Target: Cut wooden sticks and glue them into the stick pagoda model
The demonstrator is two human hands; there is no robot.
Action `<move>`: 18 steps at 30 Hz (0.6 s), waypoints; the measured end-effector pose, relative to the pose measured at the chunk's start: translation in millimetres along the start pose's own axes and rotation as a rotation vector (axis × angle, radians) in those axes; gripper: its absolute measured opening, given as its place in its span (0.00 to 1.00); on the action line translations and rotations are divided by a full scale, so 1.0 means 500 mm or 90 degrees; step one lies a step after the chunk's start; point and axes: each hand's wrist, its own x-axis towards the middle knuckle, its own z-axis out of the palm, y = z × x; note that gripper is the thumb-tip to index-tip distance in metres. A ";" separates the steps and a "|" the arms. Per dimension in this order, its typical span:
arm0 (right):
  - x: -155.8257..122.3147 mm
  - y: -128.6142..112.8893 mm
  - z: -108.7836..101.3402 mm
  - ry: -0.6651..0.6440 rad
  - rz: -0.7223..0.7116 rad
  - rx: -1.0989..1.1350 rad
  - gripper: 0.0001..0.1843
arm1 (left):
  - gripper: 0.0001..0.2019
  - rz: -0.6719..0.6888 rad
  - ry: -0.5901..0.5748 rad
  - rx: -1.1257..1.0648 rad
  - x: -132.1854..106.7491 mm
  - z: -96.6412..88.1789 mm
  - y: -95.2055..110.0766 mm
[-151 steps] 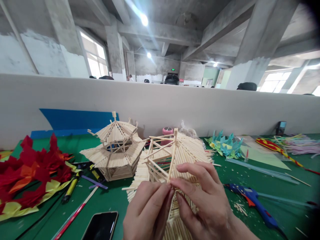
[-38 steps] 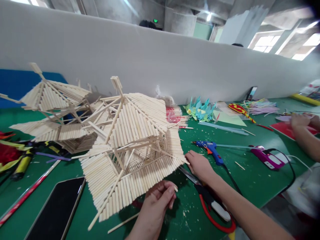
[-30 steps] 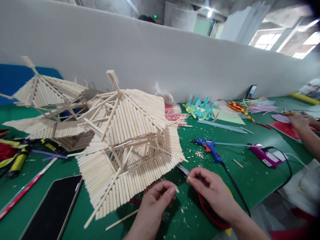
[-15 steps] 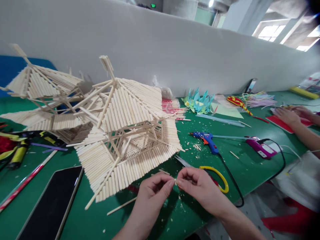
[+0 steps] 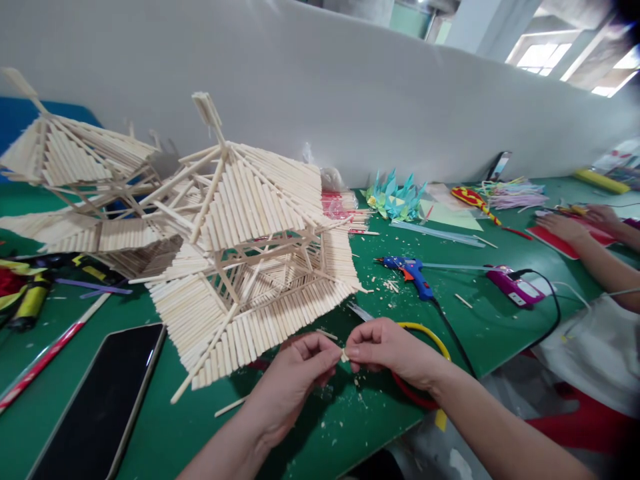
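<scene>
A two-tiered pavilion roof of pale wooden sticks [image 5: 250, 247] stands tilted on the green table [image 5: 325, 433]. In front of its lower edge my left hand [image 5: 295, 377] and my right hand [image 5: 387, 350] meet, both pinched on one short wooden stick [image 5: 344, 355] held between their fingertips. Under my right hand lie scissors with a yellow and red handle [image 5: 425, 333]. A second stick pavilion [image 5: 80, 180] stands behind at the left.
A black phone [image 5: 100, 400] lies front left beside a red rod [image 5: 45, 360]. A blue glue gun [image 5: 410, 273], a purple tool [image 5: 515, 290] and teal paper flowers [image 5: 395, 197] sit to the right. Another person's hands [image 5: 575, 223] rest far right. A grey wall [image 5: 350, 100] bounds the table.
My right hand left the roof's edge and came to my left hand, and both now pinch the short stick. The view has tilted downward.
</scene>
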 end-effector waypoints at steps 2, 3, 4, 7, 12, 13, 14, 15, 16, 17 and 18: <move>0.000 -0.001 -0.001 -0.008 0.000 -0.006 0.12 | 0.09 -0.004 -0.009 -0.004 0.004 -0.002 0.002; 0.000 -0.002 -0.002 -0.012 -0.001 -0.010 0.12 | 0.10 -0.004 -0.014 -0.006 0.006 -0.004 0.002; 0.000 -0.002 -0.003 -0.016 -0.003 -0.013 0.12 | 0.10 -0.003 -0.018 -0.007 0.008 -0.005 0.002; -0.001 -0.004 -0.004 -0.030 -0.012 -0.022 0.12 | 0.09 -0.001 -0.033 -0.008 0.009 -0.009 0.001; -0.001 -0.009 -0.003 -0.021 -0.033 -0.048 0.10 | 0.09 0.006 -0.035 0.001 0.004 -0.012 0.001; -0.001 -0.008 -0.003 -0.012 -0.037 -0.054 0.09 | 0.09 0.008 -0.028 0.006 0.005 -0.011 0.001; 0.000 -0.007 -0.002 -0.002 -0.040 -0.059 0.09 | 0.09 0.009 -0.020 0.011 0.005 -0.010 0.001; 0.001 -0.004 -0.002 0.006 -0.042 -0.062 0.08 | 0.10 0.010 -0.013 0.018 0.007 -0.008 0.001; 0.002 -0.001 -0.002 0.014 -0.043 -0.063 0.08 | 0.10 0.011 -0.005 0.026 0.009 -0.006 0.000; 0.003 0.002 -0.002 0.021 -0.044 -0.063 0.07 | 0.10 0.012 0.000 0.035 0.011 -0.004 -0.002; 0.004 0.006 -0.002 0.028 -0.046 -0.062 0.07 | 0.10 0.013 0.003 0.045 0.014 -0.003 -0.004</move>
